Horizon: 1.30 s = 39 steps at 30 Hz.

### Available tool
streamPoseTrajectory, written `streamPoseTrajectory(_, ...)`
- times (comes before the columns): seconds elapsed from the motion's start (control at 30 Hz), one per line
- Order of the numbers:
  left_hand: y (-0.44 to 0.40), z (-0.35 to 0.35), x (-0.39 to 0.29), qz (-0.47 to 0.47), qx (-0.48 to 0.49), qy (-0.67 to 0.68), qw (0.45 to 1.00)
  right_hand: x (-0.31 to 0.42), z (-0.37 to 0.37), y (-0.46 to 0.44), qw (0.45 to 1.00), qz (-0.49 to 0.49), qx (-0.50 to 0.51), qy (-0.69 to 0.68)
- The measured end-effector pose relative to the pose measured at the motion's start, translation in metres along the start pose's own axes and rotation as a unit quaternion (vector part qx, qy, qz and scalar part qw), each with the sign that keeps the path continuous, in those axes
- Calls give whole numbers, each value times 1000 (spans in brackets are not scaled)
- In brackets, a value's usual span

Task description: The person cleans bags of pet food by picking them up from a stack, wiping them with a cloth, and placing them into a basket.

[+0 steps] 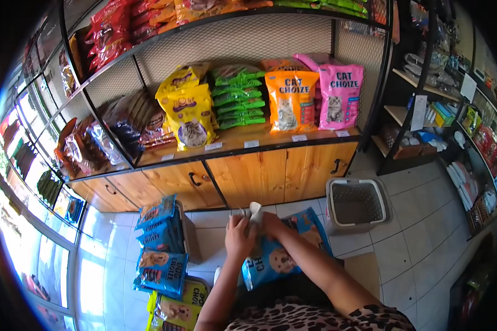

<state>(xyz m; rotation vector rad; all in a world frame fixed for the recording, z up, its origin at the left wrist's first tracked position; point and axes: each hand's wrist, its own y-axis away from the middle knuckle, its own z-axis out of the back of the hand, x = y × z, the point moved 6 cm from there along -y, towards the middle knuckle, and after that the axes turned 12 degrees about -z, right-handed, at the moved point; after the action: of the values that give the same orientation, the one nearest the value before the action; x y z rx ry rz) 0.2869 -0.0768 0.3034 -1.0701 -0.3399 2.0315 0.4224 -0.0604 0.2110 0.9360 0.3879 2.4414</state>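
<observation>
The left hand (241,237) and right hand (271,225) grip a pale cloth (255,212) by a blue bag (284,260). Stacked packs (161,271) read "DOG CHOIZE"; the orange bag (291,102) and pink bag (340,97), "CAT CHOIZE".

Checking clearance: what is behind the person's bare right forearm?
A glossy blue plastic bag printed with dogs shows on both sides of the forearm; the strip hidden behind the forearm cannot be seen.

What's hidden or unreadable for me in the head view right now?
Head view:
White item: partly hidden by left hand and right hand; identity unclear.
Blue bag beneath: partly covered by right forearm.
Floor-level yellow bag: cut off by bottom edge.
Price tags: writing too small.
</observation>
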Motion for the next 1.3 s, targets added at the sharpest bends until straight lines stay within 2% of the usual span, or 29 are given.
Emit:
streamPoseTrajectory(0.03, 1, -17, 13, -50, -12, -86, 995, -6, 3, 11, 982, -164, 94, -28)
streamPoseTrajectory(0.07, 6, -17, 8, -42, -9, -89, 995, 2, 15, 21, 981, -164, 103, -26)
streamPoseTrajectory(0.13, 23, -22, 4, 52, 125, -105, 985, 21, 32, 36, 996, -10, 70, 45)
streamPoseTrajectory(0.2, 51, -16, -25, -35, 158, -48, 986, 8, 24, 16, 992, 100, -76, -9)
streamPoseTrajectory(0.23, 67, -6, -36, -28, 166, -46, 985, -6, 9, 6, 993, 95, -68, -12)
streamPoseTrajectory(0.3, 96, -4, -59, -28, 345, 47, 937, 0, 21, 15, 998, 51, -43, 14)
streamPoseTrajectory(0.37, 98, 0, -56, -9, 369, 290, 883, 1, 17, 8, 997, 62, -47, 5)
streamPoseTrajectory(0.4, 94, -3, -53, -6, 368, 292, 883, 2, 13, 7, 996, 75, -49, -3)
streamPoseTrajectory(0.47, 52, 7, -21, 192, 152, 318, 916, 7, 8, 3, 993, 108, -53, -13)
streamPoseTrajectory(0.5, 22, 9, -10, 128, 77, 187, 971, 10, 7, 1, 992, 113, -51, -10)
streamPoseTrajectory(0.53, 3, 6, 0, 60, 0, 49, 997, 8, 4, -2, 995, 75, -48, 32)
streamPoseTrajectory(0.57, 3, -12, 21, 59, -4, 47, 997, 6, 2, -4, 995, 37, -47, 74)
streamPoseTrajectory(0.63, 1, -39, 52, 60, -8, -72, 996, -1, 2, -8, 986, -41, -45, 158)
streamPoseTrajectory(0.7, 14, -32, 27, 38, 83, -106, 990, 3, 12, -7, 991, -9, -53, 119)
streamPoseTrajectory(0.73, 25, -24, 9, 58, 141, -131, 980, 3, 16, -2, 995, 15, -56, 75)
streamPoseTrajectory(0.8, 60, -10, -23, 75, 216, -85, 970, -2, 20, 9, 997, 55, -61, -11)
streamPoseTrajectory(0.87, 96, 0, -40, 60, 362, -31, 930, -1, 21, 11, 997, 47, -53, -11)
streamPoseTrajectory(0.9, 98, 11, -33, 61, 366, -29, 928, 2, 21, 10, 998, 46, -47, -10)
streamPoseTrajectory(0.93, 99, 20, -34, 45, 347, 154, 924, 5, 21, 9, 998, 45, -40, -8)
streamPoseTrajectory(0.97, 97, 28, -39, 29, 315, 331, 889, 8, 20, 9, 998, 46, -33, -4)
streamPoseTrajectory(1.03, 72, 36, -2, 191, 134, 301, 925, 10, 13, 10, 998, 53, -22, 3)
streamPoseTrajectory(1.07, 45, 45, 7, 139, 43, 119, 982, 13, 12, 9, 998, 61, -18, 7)
streamPoseTrajectory(1.13, 15, 19, 33, 32, -34, -16, 999, 19, 12, 8, 997, 77, -17, 11)
streamPoseTrajectory(1.2, 26, -17, 64, 116, 18, -34, 993, 16, 13, 12, 997, 76, -32, 5)
streamPoseTrajectory(1.23, 31, -16, 57, 108, 18, -32, 993, 13, 16, 12, 996, 75, -45, 1)
streamPoseTrajectory(1.3, 58, -13, 31, 135, 233, -128, 955, 5, 19, 12, 995, 68, -66, -10)
